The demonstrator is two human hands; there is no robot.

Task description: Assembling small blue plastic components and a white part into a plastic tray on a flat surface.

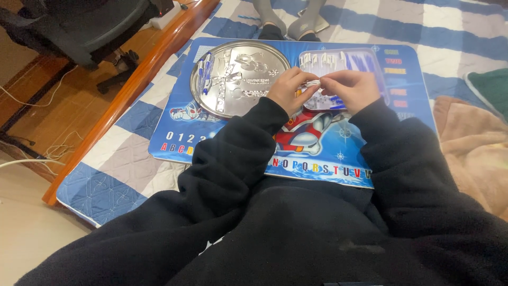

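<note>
Both hands (320, 87) pinch one small white piece (314, 83) over a clear tray (370, 61) of pieces.

I note round shiny metal tray (233, 79), clear glossy plastic tray (365, 61), glossy blue printed board (328, 153), matt black fleece sleeves (233, 153).

Both hands crowd the clear tray (365, 58); the round metal plate (238, 77) blocks the left, leaving bare blue surface (174, 119) along the near-left edge
</note>
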